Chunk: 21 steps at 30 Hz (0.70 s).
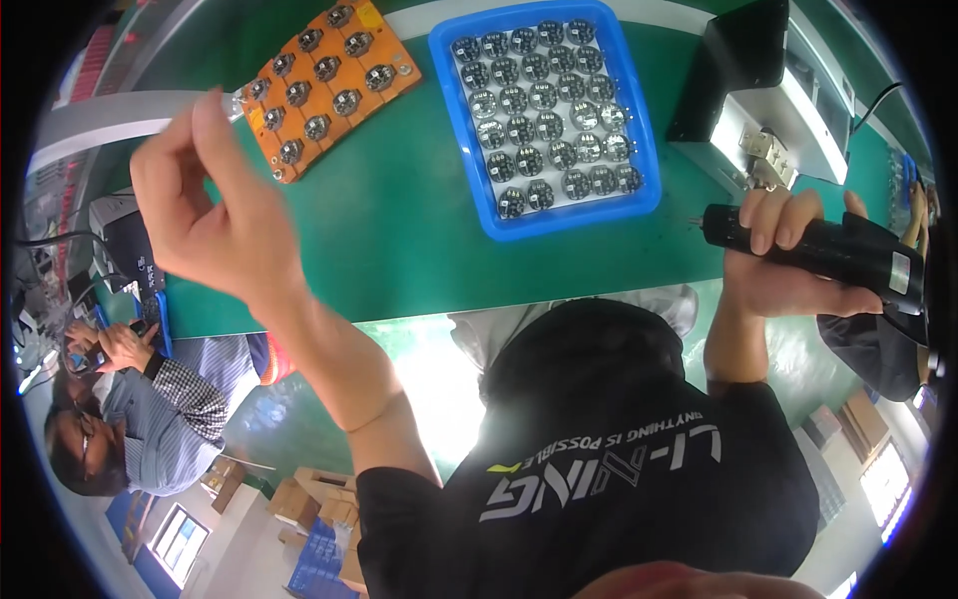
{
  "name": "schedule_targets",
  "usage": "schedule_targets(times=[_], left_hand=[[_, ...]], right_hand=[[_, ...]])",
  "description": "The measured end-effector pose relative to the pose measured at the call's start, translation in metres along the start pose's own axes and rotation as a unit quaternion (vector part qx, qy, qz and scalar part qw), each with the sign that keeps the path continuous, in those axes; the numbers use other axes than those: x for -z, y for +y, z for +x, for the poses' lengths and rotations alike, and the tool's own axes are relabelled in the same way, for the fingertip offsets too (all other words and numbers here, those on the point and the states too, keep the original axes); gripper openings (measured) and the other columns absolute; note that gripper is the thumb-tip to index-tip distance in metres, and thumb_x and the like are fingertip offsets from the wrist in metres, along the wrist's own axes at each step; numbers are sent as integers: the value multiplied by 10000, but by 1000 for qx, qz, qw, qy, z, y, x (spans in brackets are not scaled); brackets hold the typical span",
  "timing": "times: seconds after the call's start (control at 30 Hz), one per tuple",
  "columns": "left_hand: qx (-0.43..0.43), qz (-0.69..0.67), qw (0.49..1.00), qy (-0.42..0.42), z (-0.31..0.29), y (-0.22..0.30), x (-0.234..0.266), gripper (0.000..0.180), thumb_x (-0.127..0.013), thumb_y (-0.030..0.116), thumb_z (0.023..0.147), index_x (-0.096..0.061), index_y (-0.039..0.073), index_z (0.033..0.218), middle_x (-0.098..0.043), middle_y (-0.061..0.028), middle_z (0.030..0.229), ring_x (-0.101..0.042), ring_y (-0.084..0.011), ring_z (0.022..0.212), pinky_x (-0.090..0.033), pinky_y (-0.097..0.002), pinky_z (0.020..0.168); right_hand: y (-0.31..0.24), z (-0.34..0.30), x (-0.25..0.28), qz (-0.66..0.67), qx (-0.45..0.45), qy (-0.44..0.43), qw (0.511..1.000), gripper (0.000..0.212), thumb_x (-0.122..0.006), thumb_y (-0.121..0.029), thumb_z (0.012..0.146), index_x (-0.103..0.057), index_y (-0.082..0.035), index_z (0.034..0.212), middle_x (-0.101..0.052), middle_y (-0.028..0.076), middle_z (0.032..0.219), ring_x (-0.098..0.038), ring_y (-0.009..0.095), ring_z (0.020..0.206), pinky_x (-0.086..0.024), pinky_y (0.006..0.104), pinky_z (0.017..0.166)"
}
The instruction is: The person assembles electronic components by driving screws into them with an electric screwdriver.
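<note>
My left hand (235, 215) is raised beside the lower left edge of an orange fixture board (335, 124), slightly blurred. Its fingers are drawn together in a pinch; whatever they hold, if anything, is too small to make out. Several small round electronic parts sit in rows in the board. Wrapped round a black electric screwdriver (848, 250) is my right hand (768, 270). The driver lies nearly level, its thin bit pointing left toward a blue tray (569, 224). That tray holds several round, dark circuit boards in rows on a white liner.
A black-and-white machine (733, 65) with a metal fitting (766, 157) stands at the right on the green bench (389, 235). Dark equipment (135, 245) sits at the left. Beyond it, a co-worker's hands (125, 344) work. Cardboard boxes (299, 499) stand behind.
</note>
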<state>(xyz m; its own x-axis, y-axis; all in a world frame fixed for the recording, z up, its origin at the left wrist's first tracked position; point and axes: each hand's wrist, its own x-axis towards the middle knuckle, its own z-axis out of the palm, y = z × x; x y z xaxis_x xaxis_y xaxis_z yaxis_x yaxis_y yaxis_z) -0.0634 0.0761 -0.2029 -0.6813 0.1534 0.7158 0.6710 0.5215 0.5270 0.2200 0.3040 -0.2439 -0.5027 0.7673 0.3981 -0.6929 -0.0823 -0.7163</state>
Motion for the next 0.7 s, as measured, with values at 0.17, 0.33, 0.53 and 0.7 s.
schedule_targets(times=[0.17,0.33,0.53,0.7], left_hand=[[-254,-244,932,-88,-16,7,-72,110,-615,31,910,-683,-20,981,-611,-53,760,-562,-77,717,-435,-210,596],[-171,-235,935,-204,-74,12,-84,177,-633,3,827,-603,-2,1001,-549,-77,725,-559,-161,594,-440,-265,511],[-132,-232,934,-237,-94,9,-92,178,-620,-5,845,-552,-8,1010,-559,-75,750,-523,-184,484,-427,-280,445],[-149,-239,933,-223,-95,0,-98,168,-602,-31,854,-552,-1,1011,-574,-86,764,-533,-206,508,-444,-295,470]], right_hand=[[-5,13,-13,-6,-10,-70,997,952,-403,-907,733,-472,-171,1332,-439,18,697,-412,141,519,-335,330,560],[-15,24,-29,-68,-16,-194,978,958,-503,-874,719,-468,-154,1350,-461,14,727,-458,136,546,-343,320,567],[2,11,-47,-65,-46,-201,976,880,-591,-832,699,-515,-188,1294,-483,18,757,-493,153,571,-359,325,581],[27,-3,-49,-33,-46,-153,987,830,-595,-818,710,-519,-217,1277,-493,25,768,-494,168,573,-373,337,585]])
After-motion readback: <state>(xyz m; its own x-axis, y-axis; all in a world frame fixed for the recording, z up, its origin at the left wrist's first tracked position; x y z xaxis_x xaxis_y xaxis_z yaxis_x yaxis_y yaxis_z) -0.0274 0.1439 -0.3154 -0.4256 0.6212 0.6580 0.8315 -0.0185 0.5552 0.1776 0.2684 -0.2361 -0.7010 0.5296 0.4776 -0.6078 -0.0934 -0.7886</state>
